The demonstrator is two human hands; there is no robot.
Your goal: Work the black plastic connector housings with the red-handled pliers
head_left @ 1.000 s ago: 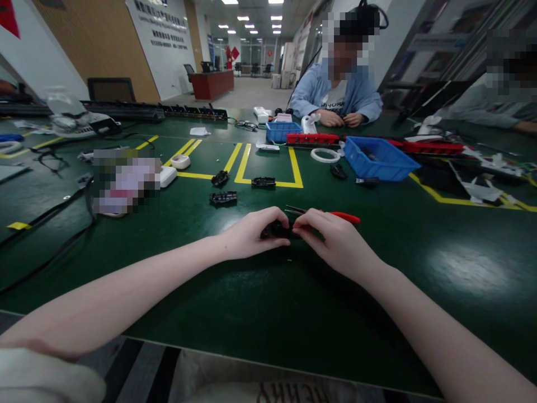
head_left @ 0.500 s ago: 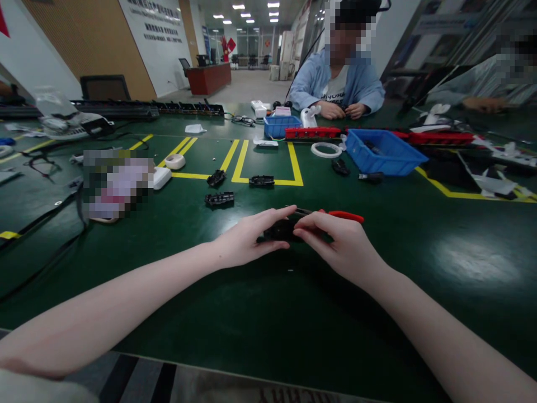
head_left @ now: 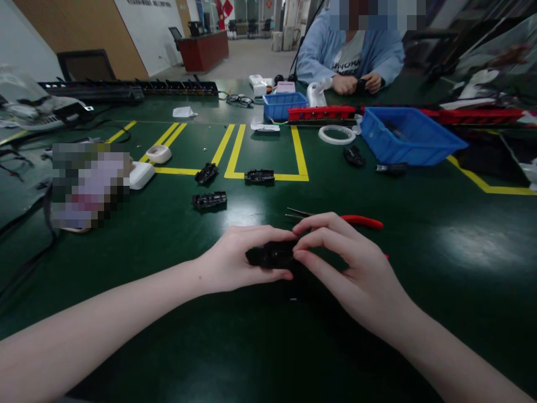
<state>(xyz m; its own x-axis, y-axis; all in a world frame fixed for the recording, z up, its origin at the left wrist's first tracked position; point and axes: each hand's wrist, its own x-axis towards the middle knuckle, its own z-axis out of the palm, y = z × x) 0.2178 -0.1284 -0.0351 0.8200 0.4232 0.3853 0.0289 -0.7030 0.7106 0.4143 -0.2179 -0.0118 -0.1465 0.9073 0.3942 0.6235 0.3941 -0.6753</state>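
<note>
The left hand [head_left: 247, 257] was curved in a wide C, its fingers and thumb on either side of a black plastic part [head_left: 274, 255], which it held low over the green table [head_left: 201, 352]. The right hand [head_left: 361, 260] had its thumb and fingertips drawn close together at the part's right end; whether they gripped anything could not be told. Pliers [head_left: 363, 221] with red handles lay just beyond the right hand, partly hidden by it. Farther off, three black pieces [head_left: 209, 200] lay near the yellow tape [head_left: 301, 154], left of a blue bin [head_left: 413, 151].
</note>
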